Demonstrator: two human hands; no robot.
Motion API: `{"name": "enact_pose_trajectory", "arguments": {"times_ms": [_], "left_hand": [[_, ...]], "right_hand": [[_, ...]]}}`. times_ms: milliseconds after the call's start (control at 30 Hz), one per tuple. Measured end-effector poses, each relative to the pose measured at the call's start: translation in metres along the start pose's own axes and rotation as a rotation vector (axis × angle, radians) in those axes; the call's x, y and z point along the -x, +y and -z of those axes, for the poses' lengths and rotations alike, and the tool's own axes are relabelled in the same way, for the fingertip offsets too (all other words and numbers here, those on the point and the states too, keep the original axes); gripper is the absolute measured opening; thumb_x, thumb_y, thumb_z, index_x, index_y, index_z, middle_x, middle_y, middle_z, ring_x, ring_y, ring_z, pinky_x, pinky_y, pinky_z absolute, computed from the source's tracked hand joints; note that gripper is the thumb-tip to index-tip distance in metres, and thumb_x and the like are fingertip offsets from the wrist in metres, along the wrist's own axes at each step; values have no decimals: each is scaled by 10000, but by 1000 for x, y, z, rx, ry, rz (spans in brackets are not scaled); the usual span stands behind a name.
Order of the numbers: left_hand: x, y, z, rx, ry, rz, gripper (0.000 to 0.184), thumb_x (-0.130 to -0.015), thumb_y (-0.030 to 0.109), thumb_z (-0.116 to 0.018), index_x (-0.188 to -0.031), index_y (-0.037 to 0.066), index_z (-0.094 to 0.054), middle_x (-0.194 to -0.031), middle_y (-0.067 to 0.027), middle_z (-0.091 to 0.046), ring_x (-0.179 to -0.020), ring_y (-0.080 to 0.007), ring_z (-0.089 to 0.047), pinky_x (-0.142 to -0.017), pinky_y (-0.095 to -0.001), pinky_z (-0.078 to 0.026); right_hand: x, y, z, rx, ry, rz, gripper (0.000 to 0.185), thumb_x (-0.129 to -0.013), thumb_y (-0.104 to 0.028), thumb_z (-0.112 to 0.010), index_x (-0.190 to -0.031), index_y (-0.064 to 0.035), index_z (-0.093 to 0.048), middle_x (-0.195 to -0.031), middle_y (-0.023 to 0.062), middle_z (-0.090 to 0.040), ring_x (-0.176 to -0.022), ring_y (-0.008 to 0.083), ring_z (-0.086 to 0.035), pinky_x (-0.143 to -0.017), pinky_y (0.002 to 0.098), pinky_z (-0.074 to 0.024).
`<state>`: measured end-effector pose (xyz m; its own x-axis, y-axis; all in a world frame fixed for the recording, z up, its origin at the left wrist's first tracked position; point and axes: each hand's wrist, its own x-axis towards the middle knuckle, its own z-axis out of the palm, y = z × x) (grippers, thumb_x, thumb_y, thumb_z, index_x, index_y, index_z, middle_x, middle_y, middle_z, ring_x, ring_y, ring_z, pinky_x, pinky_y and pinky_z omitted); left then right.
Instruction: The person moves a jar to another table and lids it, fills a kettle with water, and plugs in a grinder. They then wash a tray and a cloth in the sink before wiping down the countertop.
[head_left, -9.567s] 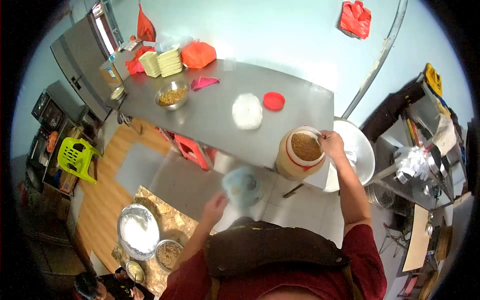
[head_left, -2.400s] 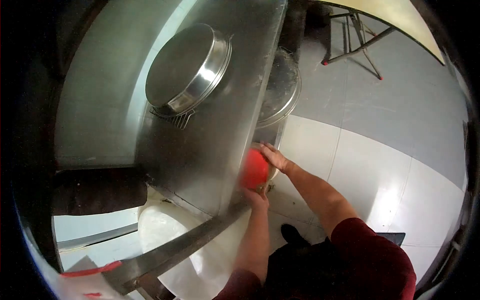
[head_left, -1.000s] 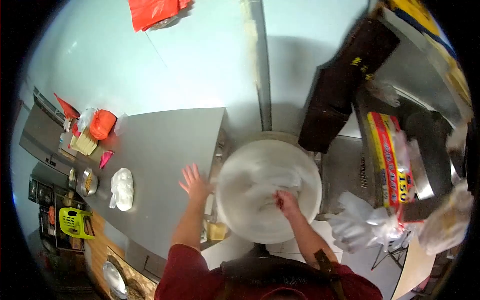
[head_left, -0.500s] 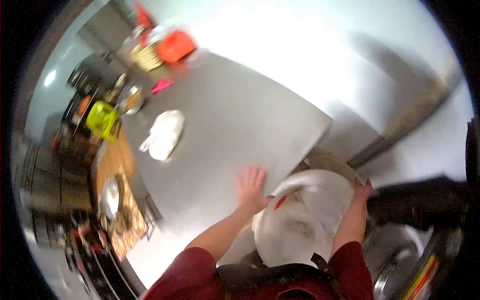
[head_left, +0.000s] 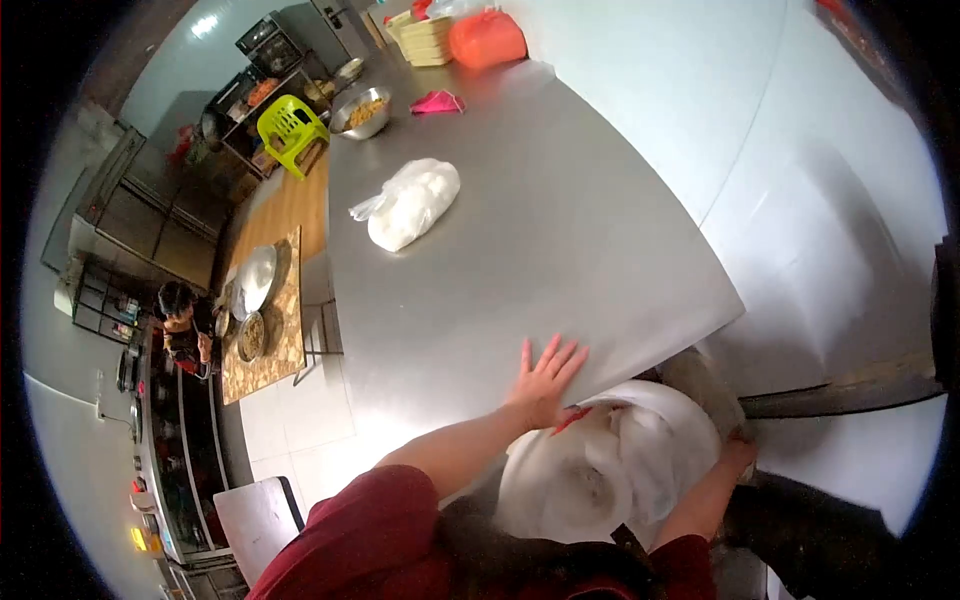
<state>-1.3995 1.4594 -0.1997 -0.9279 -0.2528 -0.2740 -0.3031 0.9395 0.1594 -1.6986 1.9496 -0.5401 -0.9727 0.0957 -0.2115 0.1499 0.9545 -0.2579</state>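
Note:
My left hand (head_left: 550, 382) lies flat with fingers spread on the steel tabletop (head_left: 560, 240), close to its near edge. Below that edge, in front of my body, stands a round white tub (head_left: 690, 410) with a whitish plastic liner or bag inside; its contents are hard to make out. A small red strip (head_left: 570, 420) shows at the tub's rim beside my left wrist. At the tub's right side, my right hand (head_left: 738, 455) has its fingers curled by a brownish container or sack (head_left: 705, 385); what it grips is partly hidden. A knotted bag of something white (head_left: 415, 205) rests on the tabletop.
Toward the far end are a metal bowl of yellowish food (head_left: 362, 115), a pink cloth item (head_left: 437, 102), a red bag (head_left: 488, 38) and stacked yellow containers (head_left: 425, 42). Left are a green plastic chair (head_left: 290, 130), a patterned table (head_left: 285, 345) and a person (head_left: 185, 330).
The view has swung, so the table and its things sit farther right and the picture is sharper. My left hand stays flat on the tabletop; my right hand stays by the tub's right side.

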Motion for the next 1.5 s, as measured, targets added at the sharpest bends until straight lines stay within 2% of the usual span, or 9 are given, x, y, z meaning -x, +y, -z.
{"name": "enact_pose_trajectory", "arguments": {"times_ms": [133, 267, 333, 600, 900, 1133, 1233, 1400, 1500], "left_hand": [[-9, -1, -13, 46, 16, -3, 1030, -713, 600, -649, -1482, 183, -105, -1529, -64, -153, -1425, -281, -57, -1096, -619, -45], [-10, -3, -19, 34, 59, 2, 1050, -675, 561, -702, -1473, 169, -144, -1512, -76, -190, -1417, -290, -92, -1095, -620, -63], [-7, -4, -13, 79, 75, -23, 1016, -677, 518, -713, -1457, 136, -187, -1506, -92, -200, -1416, -303, -92, -1096, -619, -34], [6, -3, -6, 105, 163, -74, 1052, -689, 535, -708, -1471, 130, -133, -1521, -88, -171, -1422, -305, -46, -1112, -580, -3], [98, -60, 5, 901, 314, -281, 853, -752, 239, -742, -1425, 47, -254, -1477, -176, -251, -1380, -330, -218, -1113, -416, -210], [288, -152, -8, 720, 196, -335, 729, -736, 124, -731, -1360, 26, -368, -1365, -184, -410, -1290, -328, -374, -1063, -403, -317], [331, -193, -22, 650, 280, -259, 735, -710, 116, -749, -1345, 30, -390, -1332, -178, -444, -1253, -345, -404, -1036, -417, -342], [389, -211, -37, 629, 319, 129, 631, -780, 127, -680, -1338, 32, -400, -1287, -195, -468, -1206, -354, -434, -1012, -425, -375], [433, -206, -65, 513, 259, 327, 691, -779, 182, -685, -1372, 53, -356, -1300, -190, -463, -1206, -350, -433, -1019, -406, -372]], "right_hand": [[89, -87, 119, -1419, 197, -611, 343, -913, -166, -514, -1178, 51, -518, -1101, 162, -578, -1018, 261, -558, -906, 377, -470], [62, -2, 139, -2224, 181, -574, 222, -937, -121, -488, -1062, 56, -537, -966, 160, -569, -910, 294, -555, -861, 460, -499], [142, -99, 230, -2155, 492, -640, 184, -938, -104, -492, -1011, 57, -542, -978, 181, -575, -896, 284, -581, -838, 456, -522], [287, -138, 335, -2104, 424, -260, 216, -925, -120, -540, -1066, 41, -505, -989, 179, -576, -901, 308, -610, -780, 434, -567], [544, -171, 204, -2228, 22, -574, 187, -909, -151, -518, -1009, -1, -569, -977, 137, -633, -847, 281, -616, -785, 432, -540], [648, -146, 27, -2090, -445, -925, 333, -921, -279, -549, -1042, 31, -562, -914, 173, -633, -856, 332, -621, -866, 471, -513], [661, -144, 36, -1395, -972, -930, 386, -920, -317, -551, -1036, 51, -571, -937, 164, -635, -926, 314, -618, -850, 448, -515], [603, -176, 59, -419, -364, 24, 515, -911, -395, -529, -1181, 44, -544, -1130, 233, -577, -969, 335, -593, -837, 440, -458], [582, -184, 49, 53, -379, 428, 608, -888, -503, -472, -1184, 23, -546, -1184, 283, -516, -1071, 421, -512, -927, 516, -386]]}}
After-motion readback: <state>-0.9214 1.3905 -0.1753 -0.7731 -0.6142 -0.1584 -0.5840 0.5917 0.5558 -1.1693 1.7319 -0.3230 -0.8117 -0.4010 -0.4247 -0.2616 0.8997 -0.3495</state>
